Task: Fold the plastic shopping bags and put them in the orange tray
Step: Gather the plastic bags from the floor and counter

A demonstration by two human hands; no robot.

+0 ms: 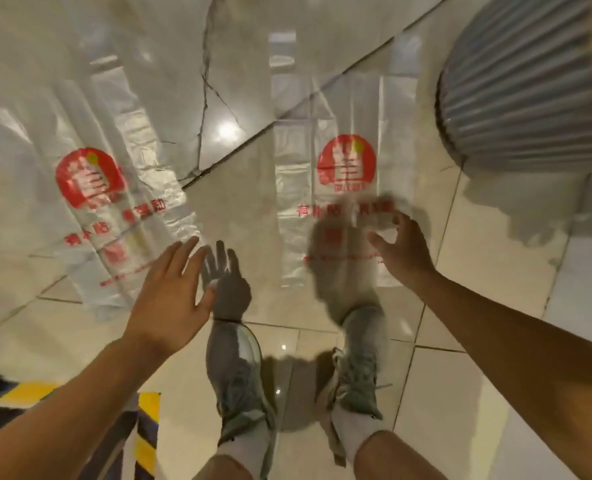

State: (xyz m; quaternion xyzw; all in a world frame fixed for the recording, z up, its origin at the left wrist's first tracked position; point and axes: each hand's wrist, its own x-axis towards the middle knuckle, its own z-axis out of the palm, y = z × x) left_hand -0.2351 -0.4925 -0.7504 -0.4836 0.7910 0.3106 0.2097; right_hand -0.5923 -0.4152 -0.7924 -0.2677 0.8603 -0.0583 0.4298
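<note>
Bags first: two clear plastic shopping bags lie flat on the glossy tiled floor (478, 393), each printed with a round red logo with a small yellow-green dot near the top, and lines of red Chinese characters below it. The print is too blurry for me to read, so no brand name from me. The left bag (90, 188) sits at a slant and looks pretty crinkled, with its handles stretching up and away from the person. The right bag (343, 174) lies straighter, handles pointing away too, and it's well apart from the left one with bare tile between them. Both are see-through enough that the tile seams show through. The left hand (169, 296) is held out palm down just beside the near corner of the left bag, fingers straight and slightly spread, gripping nothing. Can't tell if it touches the plastic. The right hand (403, 247) hangs over the lower part of the right bag with fingers loosely curled and thumb out, and it's motion-blurred, so whether it's pinching the plastic I can't say. Grey sneakers (239, 372) and white socks show below the hands. Top right has a ribbed grey round thing (516, 77), and bottom left some yellow-black striped tape (147, 434).
</note>
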